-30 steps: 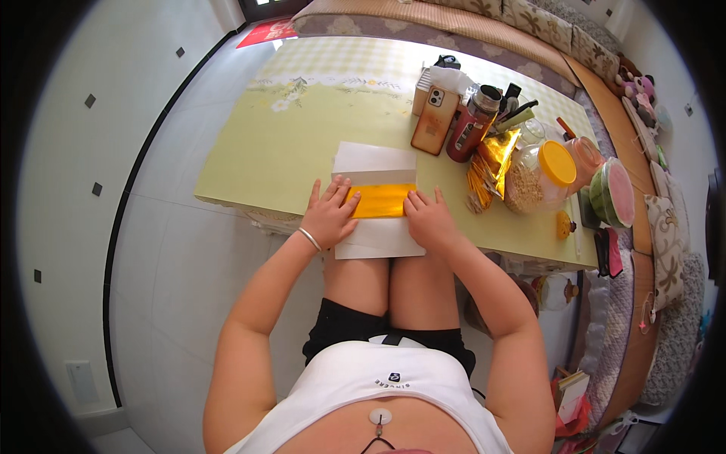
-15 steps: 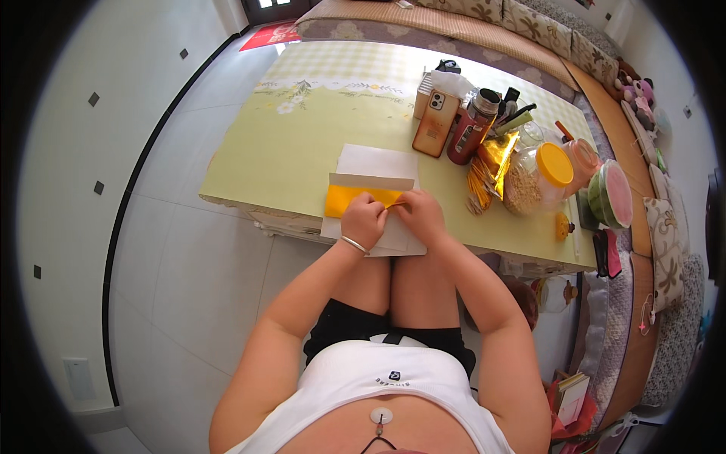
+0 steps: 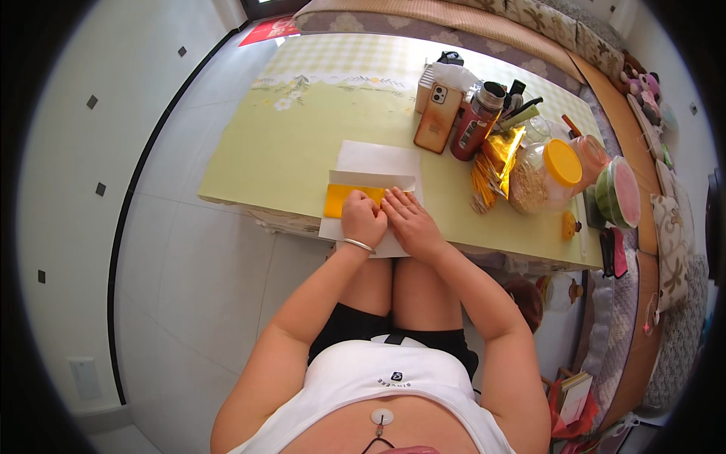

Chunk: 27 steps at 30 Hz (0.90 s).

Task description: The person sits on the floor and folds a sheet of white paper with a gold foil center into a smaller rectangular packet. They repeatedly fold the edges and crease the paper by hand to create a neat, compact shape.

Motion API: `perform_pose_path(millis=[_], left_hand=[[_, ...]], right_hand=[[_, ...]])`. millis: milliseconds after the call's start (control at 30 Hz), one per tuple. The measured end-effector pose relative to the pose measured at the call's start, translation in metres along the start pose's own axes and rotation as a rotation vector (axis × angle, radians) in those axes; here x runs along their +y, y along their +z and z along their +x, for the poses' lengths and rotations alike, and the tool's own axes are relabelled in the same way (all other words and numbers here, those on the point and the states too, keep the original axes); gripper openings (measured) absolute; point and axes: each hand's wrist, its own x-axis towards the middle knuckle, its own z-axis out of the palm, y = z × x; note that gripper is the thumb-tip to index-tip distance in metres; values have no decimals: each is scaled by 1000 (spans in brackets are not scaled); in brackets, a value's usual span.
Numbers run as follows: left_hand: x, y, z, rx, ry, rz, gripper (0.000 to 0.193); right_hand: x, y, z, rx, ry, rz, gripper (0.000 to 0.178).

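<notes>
A strip of yellow paper (image 3: pixel 342 200) lies on white sheets (image 3: pixel 372 157) at the table's near edge, with a pale folded edge along its far side. My left hand (image 3: pixel 364 221), with a silver bangle at the wrist, is curled closed on the yellow paper's near edge; its fingertips are partly hidden. Beside it my right hand (image 3: pixel 412 225) lies flat across the paper's right end, fingers stretched out and covering that part. The two hands meet over the paper.
To the right stand a phone (image 3: pixel 438 117), a dark red flask (image 3: pixel 476 121), gold foil packets (image 3: pixel 501 155), a yellow-lidded jar (image 3: pixel 533 181) and a cut watermelon (image 3: pixel 616 193). A small yellow figure (image 3: pixel 569 225) sits near the table's (image 3: pixel 265 163) front edge.
My right hand has gone from pinching the yellow paper's near edge to lying flat over its right end. My left hand stays curled in nearly the same place.
</notes>
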Motion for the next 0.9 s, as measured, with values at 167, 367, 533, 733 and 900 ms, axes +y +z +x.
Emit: perform_pose_path(millis=[167, 367, 533, 733, 900], left_hand=[[2, 1, 1, 11, 14, 37, 20], [1, -1, 2, -37, 56, 68, 21], [-9, -34, -1, -232, 132, 61, 16], [-46, -102, 21, -279, 673, 217, 34], [-58, -109, 29, -273, 925, 328, 28]], right_hand=[[5, 8, -4, -159, 45, -15, 71], [7, 13, -5, -214, 68, -41, 82], [2, 0, 1, -315, 61, 15, 81], [4, -8, 3, -362, 4, 57, 77], [6, -14, 4, -387, -14, 103, 72]])
